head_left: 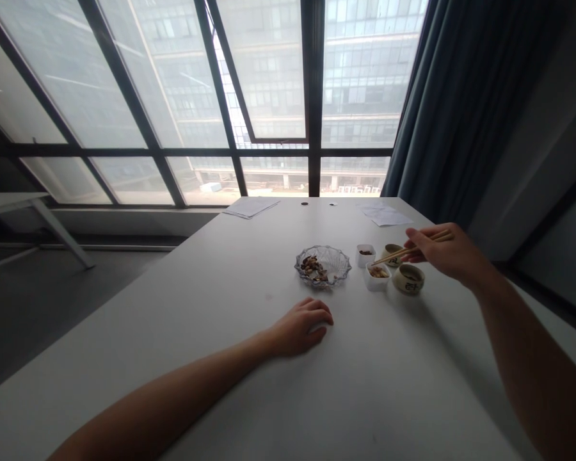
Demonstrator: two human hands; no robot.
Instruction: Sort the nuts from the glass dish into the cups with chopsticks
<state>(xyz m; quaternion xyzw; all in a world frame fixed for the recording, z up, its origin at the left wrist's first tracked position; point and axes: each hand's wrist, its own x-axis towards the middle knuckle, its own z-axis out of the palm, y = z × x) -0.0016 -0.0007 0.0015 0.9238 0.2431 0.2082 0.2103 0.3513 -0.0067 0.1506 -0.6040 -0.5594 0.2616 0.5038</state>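
Note:
My right hand (448, 253) grips a pair of wooden chopsticks (425, 244). Their tips point down left, at a small white square cup (377, 282) with pale brown pieces in it; I cannot tell whether they touch the pieces. Behind it stands a second white cup (365, 255) holding a few dark bits. Two round ceramic cups with dark lettering, one nearer (408, 282) and one farther (390, 254), stand below and beside my right hand. My left hand (301, 328) rests on the table, loosely curved with thumb apart, in front of a clear glass bowl (338, 274) holding dried brown pieces (314, 269).
The white table (211, 307) reaches toward a large window (269, 70). Sheets of paper lie at its far left (251, 207) and far right (386, 215). A blue curtain (454, 109) hangs on the right. Another table (19, 202) stands at left.

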